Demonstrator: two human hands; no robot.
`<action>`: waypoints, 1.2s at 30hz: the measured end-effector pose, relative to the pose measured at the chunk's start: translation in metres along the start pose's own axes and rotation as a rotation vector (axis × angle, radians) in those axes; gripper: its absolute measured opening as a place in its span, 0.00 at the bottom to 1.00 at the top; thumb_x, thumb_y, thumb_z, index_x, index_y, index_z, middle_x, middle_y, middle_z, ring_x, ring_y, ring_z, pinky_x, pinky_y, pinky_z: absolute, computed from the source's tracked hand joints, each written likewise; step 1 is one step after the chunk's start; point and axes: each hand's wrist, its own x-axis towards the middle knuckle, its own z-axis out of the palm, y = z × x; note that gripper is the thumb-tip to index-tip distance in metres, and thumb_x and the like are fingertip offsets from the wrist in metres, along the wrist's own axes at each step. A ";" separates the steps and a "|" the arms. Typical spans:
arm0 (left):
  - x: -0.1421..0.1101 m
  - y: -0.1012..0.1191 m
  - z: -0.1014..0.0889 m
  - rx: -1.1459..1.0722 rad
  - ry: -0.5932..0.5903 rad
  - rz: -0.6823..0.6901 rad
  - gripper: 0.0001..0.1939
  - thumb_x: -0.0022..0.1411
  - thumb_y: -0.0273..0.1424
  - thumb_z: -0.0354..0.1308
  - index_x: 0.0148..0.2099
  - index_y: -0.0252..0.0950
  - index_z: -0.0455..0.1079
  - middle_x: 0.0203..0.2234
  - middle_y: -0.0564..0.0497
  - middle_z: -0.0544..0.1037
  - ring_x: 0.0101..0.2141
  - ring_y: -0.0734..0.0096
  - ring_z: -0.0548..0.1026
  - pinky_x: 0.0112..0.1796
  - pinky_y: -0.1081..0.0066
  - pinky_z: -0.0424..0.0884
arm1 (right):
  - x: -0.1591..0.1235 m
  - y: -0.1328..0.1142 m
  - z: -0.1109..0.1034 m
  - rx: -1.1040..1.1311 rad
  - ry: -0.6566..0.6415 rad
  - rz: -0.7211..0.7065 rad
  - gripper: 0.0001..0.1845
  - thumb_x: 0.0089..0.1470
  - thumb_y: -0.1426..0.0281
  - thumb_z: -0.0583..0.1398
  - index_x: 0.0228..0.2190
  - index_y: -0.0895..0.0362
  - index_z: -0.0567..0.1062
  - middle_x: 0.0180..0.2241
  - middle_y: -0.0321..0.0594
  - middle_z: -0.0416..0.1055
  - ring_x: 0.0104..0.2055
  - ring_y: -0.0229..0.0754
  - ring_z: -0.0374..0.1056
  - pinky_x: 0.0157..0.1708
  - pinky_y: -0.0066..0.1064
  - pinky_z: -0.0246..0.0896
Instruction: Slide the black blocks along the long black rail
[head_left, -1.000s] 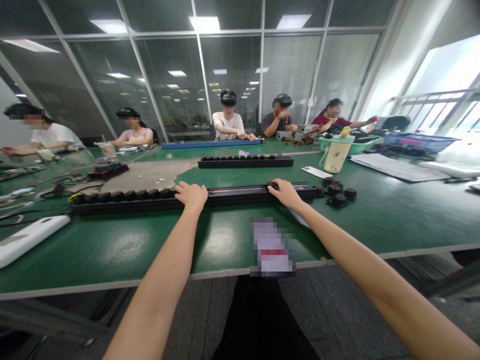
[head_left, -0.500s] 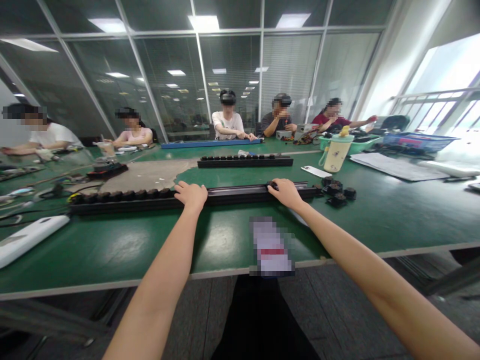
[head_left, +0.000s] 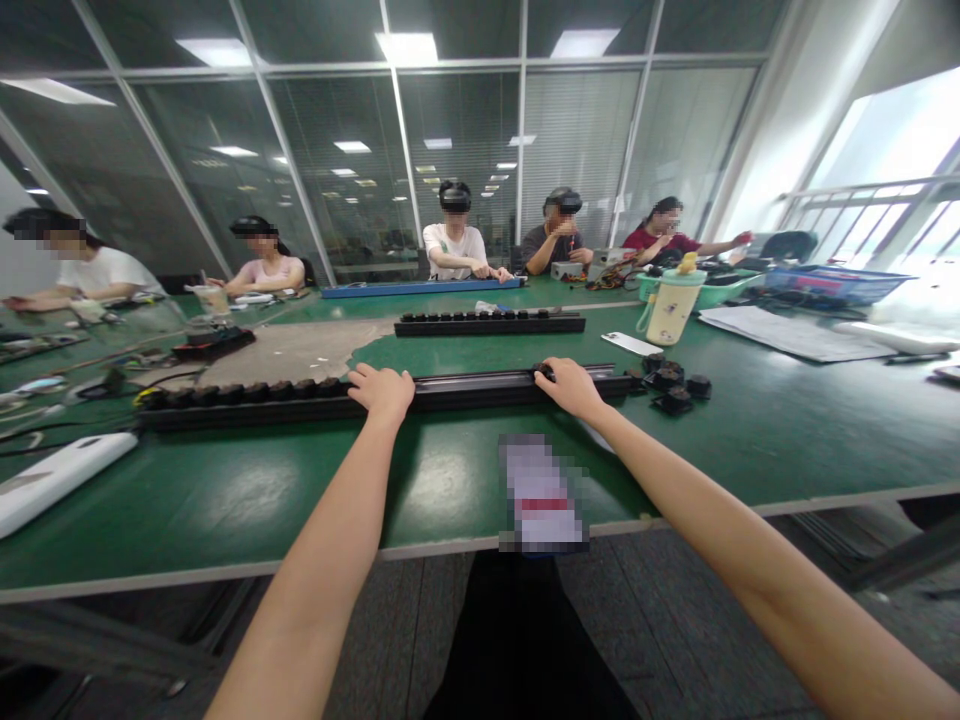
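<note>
A long black rail (head_left: 465, 389) lies across the green table (head_left: 225, 500) in front of me. Its left half carries a row of several black socket modules (head_left: 247, 391). My left hand (head_left: 384, 389) rests on the rail near its middle, fingers curled over its far edge. My right hand (head_left: 571, 385) sits on the rail further right, closed on a small black module at its fingertips. Several loose black modules (head_left: 671, 388) lie just right of the rail's end.
A second black rail (head_left: 489, 323) and a blue one (head_left: 424, 288) lie farther back. A white phone (head_left: 632, 344), a cream jug (head_left: 671, 306), papers (head_left: 795, 335), a blue tray (head_left: 840, 284) stand right; a white box (head_left: 60, 478) left. Several people sit opposite.
</note>
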 end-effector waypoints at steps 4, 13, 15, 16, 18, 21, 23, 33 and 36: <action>-0.001 0.000 0.000 -0.003 0.007 0.005 0.29 0.69 0.45 0.49 0.57 0.28 0.77 0.63 0.29 0.64 0.61 0.40 0.62 0.55 0.51 0.66 | -0.001 -0.001 -0.001 -0.004 -0.009 0.006 0.15 0.66 0.63 0.56 0.44 0.58 0.78 0.45 0.52 0.79 0.50 0.53 0.72 0.50 0.37 0.62; -0.003 0.001 -0.003 -0.023 0.001 0.006 0.29 0.68 0.43 0.49 0.57 0.26 0.76 0.64 0.27 0.63 0.61 0.38 0.61 0.55 0.50 0.66 | -0.002 -0.002 -0.005 -0.025 -0.047 0.016 0.17 0.68 0.63 0.55 0.47 0.61 0.77 0.47 0.53 0.78 0.52 0.51 0.71 0.52 0.35 0.61; -0.003 0.000 -0.003 -0.022 0.007 0.007 0.29 0.68 0.43 0.49 0.57 0.25 0.76 0.64 0.27 0.63 0.61 0.38 0.61 0.55 0.50 0.65 | -0.002 -0.003 -0.005 -0.026 -0.042 0.009 0.17 0.68 0.63 0.55 0.48 0.62 0.76 0.47 0.53 0.78 0.52 0.51 0.71 0.52 0.35 0.60; -0.003 0.000 -0.003 -0.021 0.009 0.007 0.29 0.68 0.43 0.50 0.57 0.25 0.77 0.64 0.27 0.64 0.61 0.38 0.61 0.56 0.50 0.65 | -0.002 -0.002 -0.005 -0.021 -0.037 0.004 0.17 0.68 0.63 0.55 0.48 0.62 0.76 0.47 0.53 0.78 0.53 0.51 0.71 0.52 0.35 0.60; -0.002 0.000 -0.002 -0.026 0.005 0.007 0.29 0.68 0.43 0.50 0.56 0.25 0.77 0.63 0.27 0.64 0.61 0.38 0.61 0.55 0.50 0.65 | -0.002 -0.002 -0.004 -0.007 -0.033 -0.005 0.17 0.68 0.64 0.55 0.48 0.63 0.75 0.47 0.54 0.78 0.53 0.51 0.71 0.53 0.34 0.60; 0.000 -0.001 -0.001 -0.034 0.001 0.008 0.29 0.68 0.43 0.50 0.56 0.26 0.77 0.63 0.27 0.64 0.61 0.38 0.61 0.55 0.50 0.65 | -0.002 -0.003 -0.002 0.008 -0.037 -0.008 0.18 0.68 0.63 0.55 0.49 0.64 0.73 0.46 0.55 0.78 0.53 0.51 0.71 0.53 0.34 0.59; 0.001 -0.001 0.000 -0.033 0.000 0.006 0.29 0.68 0.43 0.49 0.57 0.26 0.77 0.63 0.27 0.63 0.60 0.37 0.61 0.55 0.50 0.65 | -0.002 -0.003 -0.001 -0.003 -0.037 -0.005 0.18 0.68 0.63 0.54 0.49 0.64 0.73 0.46 0.54 0.78 0.52 0.51 0.72 0.53 0.35 0.58; 0.003 -0.002 0.000 -0.037 0.001 0.010 0.30 0.68 0.44 0.49 0.57 0.25 0.77 0.62 0.27 0.64 0.60 0.37 0.62 0.54 0.50 0.66 | -0.003 -0.005 -0.001 -0.021 -0.030 0.007 0.19 0.69 0.57 0.54 0.48 0.60 0.71 0.45 0.53 0.78 0.50 0.51 0.72 0.54 0.38 0.57; 0.003 -0.003 -0.001 -0.033 0.004 0.010 0.30 0.68 0.44 0.49 0.57 0.25 0.77 0.62 0.26 0.64 0.60 0.37 0.62 0.54 0.50 0.66 | -0.003 -0.006 -0.001 -0.008 -0.028 0.020 0.18 0.70 0.58 0.54 0.48 0.60 0.71 0.45 0.52 0.78 0.51 0.51 0.72 0.54 0.38 0.58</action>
